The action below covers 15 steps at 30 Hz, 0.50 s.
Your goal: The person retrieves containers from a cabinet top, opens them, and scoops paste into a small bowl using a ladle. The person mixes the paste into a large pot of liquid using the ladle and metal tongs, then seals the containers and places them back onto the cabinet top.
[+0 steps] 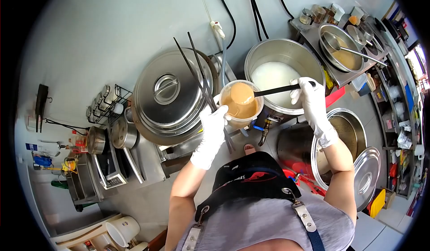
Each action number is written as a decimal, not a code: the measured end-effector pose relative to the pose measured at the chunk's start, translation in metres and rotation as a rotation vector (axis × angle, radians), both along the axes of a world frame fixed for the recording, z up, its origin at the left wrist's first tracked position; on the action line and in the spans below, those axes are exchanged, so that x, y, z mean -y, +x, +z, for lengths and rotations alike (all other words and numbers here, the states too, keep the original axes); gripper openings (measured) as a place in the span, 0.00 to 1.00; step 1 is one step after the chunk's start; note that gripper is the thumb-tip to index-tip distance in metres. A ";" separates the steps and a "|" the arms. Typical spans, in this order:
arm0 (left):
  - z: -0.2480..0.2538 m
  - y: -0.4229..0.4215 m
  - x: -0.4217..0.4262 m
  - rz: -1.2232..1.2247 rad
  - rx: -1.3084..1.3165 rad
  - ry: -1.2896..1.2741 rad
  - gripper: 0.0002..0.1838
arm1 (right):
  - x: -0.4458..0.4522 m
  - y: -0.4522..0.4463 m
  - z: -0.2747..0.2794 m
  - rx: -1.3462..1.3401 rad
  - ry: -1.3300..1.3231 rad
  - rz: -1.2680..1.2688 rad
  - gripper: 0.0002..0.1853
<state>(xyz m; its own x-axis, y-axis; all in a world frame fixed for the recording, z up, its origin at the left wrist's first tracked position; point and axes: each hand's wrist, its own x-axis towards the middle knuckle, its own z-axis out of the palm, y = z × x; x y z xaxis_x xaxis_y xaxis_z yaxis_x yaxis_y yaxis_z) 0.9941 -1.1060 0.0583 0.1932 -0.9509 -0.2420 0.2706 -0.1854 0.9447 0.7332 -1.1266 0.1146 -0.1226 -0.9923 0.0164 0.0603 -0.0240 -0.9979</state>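
Note:
My left hand [212,127], in a white glove, is closed around a pair of long dark chopsticks [202,78] that point up and away. The same hand is against the side of a clear plastic pitcher [244,124] holding light brown sauce, and seems to grip it too. With my right hand [310,103], also gloved in white, I hold the black handle of a ladle [278,90]. Its bowl is full of the brown sauce, level over the pitcher's mouth. Just behind the pitcher stands a large steel pot [251,56] with white liquid inside.
Left of the pitcher is a big lidded pot [148,87]. A steel drum [293,145] with a spout-like tap [265,132] nearby and a leaning lid [368,175] stand lower right. At upper right a steel bowl [358,65] holds another ladle. Two saucepans [124,132] sit left.

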 end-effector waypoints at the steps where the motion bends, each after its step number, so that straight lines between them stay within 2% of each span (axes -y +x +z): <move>1: 0.000 -0.003 0.005 -0.005 0.006 -0.004 0.19 | 0.008 -0.006 0.001 0.028 -0.053 0.008 0.15; 8: 0.004 -0.016 0.014 0.021 -0.005 0.002 0.22 | 0.041 -0.067 0.033 0.148 -0.139 -0.103 0.16; 10: 0.001 -0.012 0.003 0.053 -0.009 0.002 0.22 | 0.054 -0.093 0.014 0.094 -0.236 -0.122 0.16; 13: 0.020 0.005 -0.026 0.099 0.024 0.091 0.23 | 0.072 -0.108 -0.033 -0.190 -0.025 -0.240 0.15; 15: 0.028 0.022 -0.048 0.160 0.010 0.137 0.23 | 0.092 -0.114 -0.102 -0.262 -0.010 -0.193 0.11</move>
<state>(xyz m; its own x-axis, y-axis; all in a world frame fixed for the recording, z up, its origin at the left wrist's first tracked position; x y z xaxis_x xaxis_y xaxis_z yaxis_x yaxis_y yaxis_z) 1.0159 -1.0578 0.0867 0.3419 -0.8661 -0.3646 0.2976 -0.2682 0.9162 0.6196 -1.2183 0.0125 -0.2988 -0.9508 0.0824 -0.2056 -0.0202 -0.9784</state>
